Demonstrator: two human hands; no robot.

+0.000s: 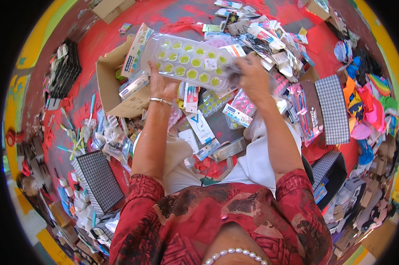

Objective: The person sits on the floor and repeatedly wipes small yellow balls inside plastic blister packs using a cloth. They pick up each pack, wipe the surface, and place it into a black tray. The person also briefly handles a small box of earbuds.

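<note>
Floor (164, 17): red and grey, goods scattered all round; judged well short of cleared, much left loose.
Packet heap (270, 39): beyond the right hand (253, 76); mixed cards and packs, lying unboxed.
Cardboard box (105, 84): open, left of centre; some packs already inside, remaining room not readable.
Plastic tray (181, 58): clear, with green cups; held up in front of the person, its left part by the box opening. Out of the heap, not yet set down.
Second tray (211, 102): green cups too, lower, among packs near the knees; not in hand.
Printed card (135, 52): at the held tray's left end; attached or merely behind, cannot tell.
Left hand (164, 86): fingers clamped on the held tray's lower edge, thumb in front.
Right hand: at the tray's right end, blurred; finger state cannot be told.
Dark smudge (233, 73): by the right fingers; identity unclear.
White label (211, 64): on the held tray.
</note>
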